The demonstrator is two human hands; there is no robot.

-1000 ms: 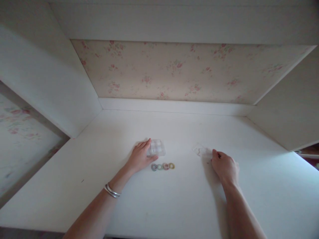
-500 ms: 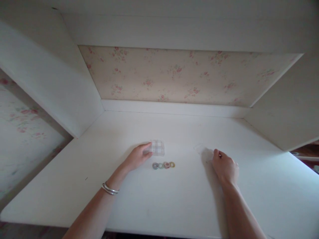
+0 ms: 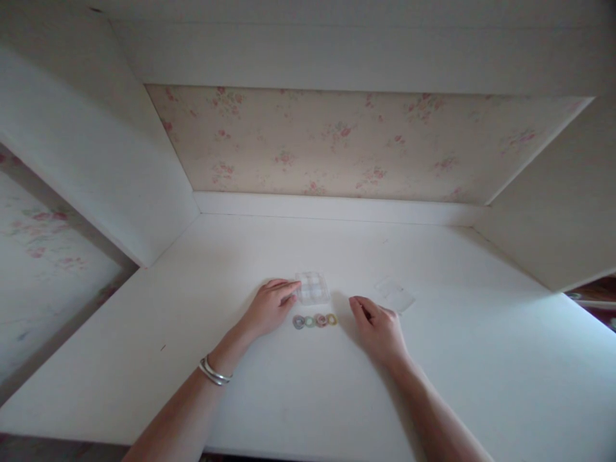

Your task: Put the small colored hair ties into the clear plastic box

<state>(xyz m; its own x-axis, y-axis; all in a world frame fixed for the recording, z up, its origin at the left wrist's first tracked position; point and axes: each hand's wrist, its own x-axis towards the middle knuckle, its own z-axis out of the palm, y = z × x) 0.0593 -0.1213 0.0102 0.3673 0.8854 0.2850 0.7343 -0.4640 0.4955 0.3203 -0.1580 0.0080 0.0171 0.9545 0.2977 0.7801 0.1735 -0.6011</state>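
two hands around a tiny organizer box on a white desk

left hand (image 3: 269, 308) has its fingertips against the left end of the small clear plastic compartment box (image 3: 313, 288), not gripping it. the box's long axis runs left-right. right hand (image 3: 378, 327) rests open, holding nothing, near the row of four little coloured rings (image 3: 315, 320), which also runs left-right just in front of the box. a flat clear plastic lid (image 3: 395, 295) lies off to the right.

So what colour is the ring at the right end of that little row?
Yellow: the right-end ring looks yellowish in the head view.
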